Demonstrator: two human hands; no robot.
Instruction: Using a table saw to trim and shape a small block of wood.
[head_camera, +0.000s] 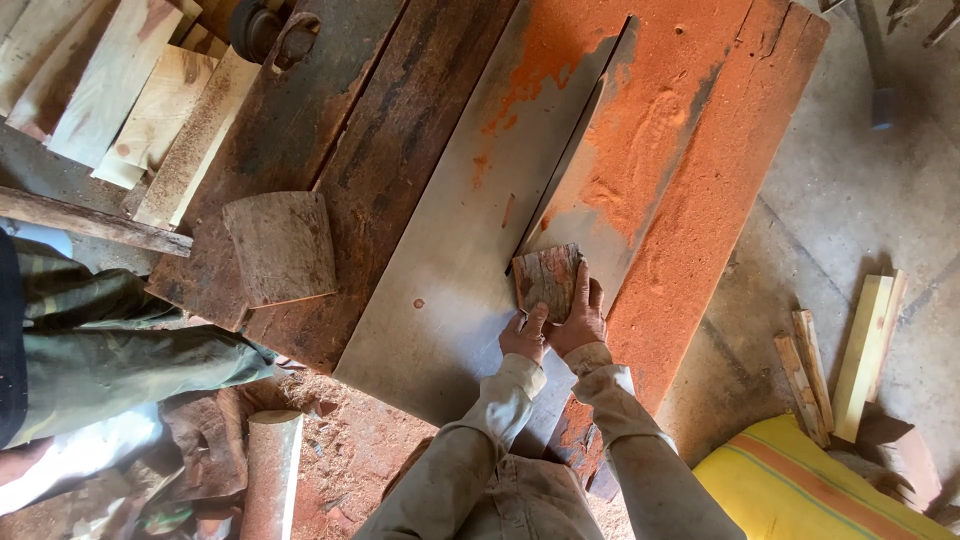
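1. A small wooden block (546, 279), rough and reddish brown, lies flat on the grey metal saw table (450, 260), just at the near end of the long slot that runs away from the person
2. The left hand (524, 338) sits at the block's near edge, thumb and fingertips pressed against it; the fingers are bent and close together, pushing on the wood and not wrapped round it
3. The right hand (580, 318) lies partly on top of the block, fingers stretched flat over its right side and near corner, the palm behind it; this is a flat press, not a closed grasp
4. So the block is ahead of both hands, touching each, with the two hands side by side and their wrists close
5. Orange sawdust (650, 150) is heaped on the table to the right of the slot
6. A larger curved slab of wood (280, 245) rests on the dark planks to the left, well apart from the hands
7. Pale boards (130, 90) lie stacked at the upper left, and a yellow sack (800, 490) sits on the floor at the lower right
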